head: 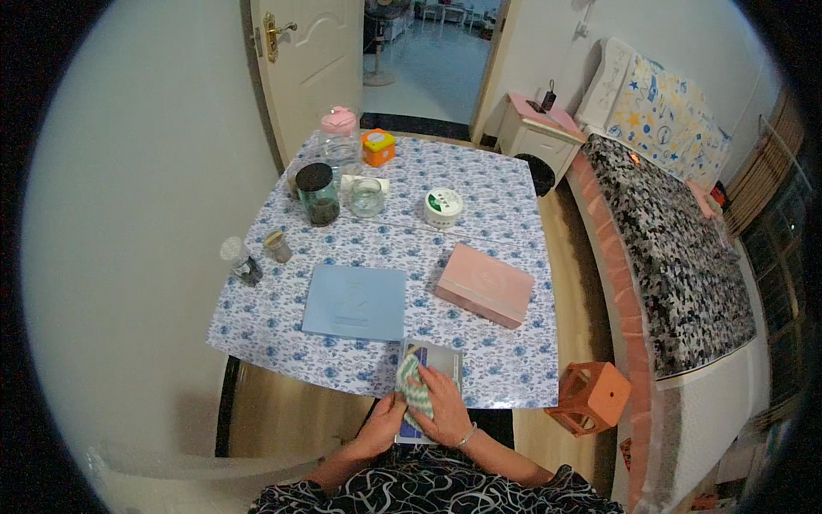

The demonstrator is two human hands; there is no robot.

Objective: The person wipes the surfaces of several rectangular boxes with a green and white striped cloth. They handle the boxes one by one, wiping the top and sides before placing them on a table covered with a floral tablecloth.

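A flat grey and dark-blue box (449, 361) extends over the table's near edge towards my body. My left hand (380, 425) grips its left side low down. Under my right hand (442, 406) is a green-and-white striped cloth (409, 371), pressed on the box's face; the fingers cover part of it. Just beyond lies a light-blue flat box (355, 302), face up. To its right a pink box (486, 284) rests at an angle.
On the flowered tablecloth (359, 372) stand a black-lidded jar (318, 196), a glass bowl (367, 198), a round white tub (443, 209), a pink-lidded jar (339, 138), an orange tin (378, 148) and two small jars. An orange stool (594, 398) is at right, near the bed (681, 270).
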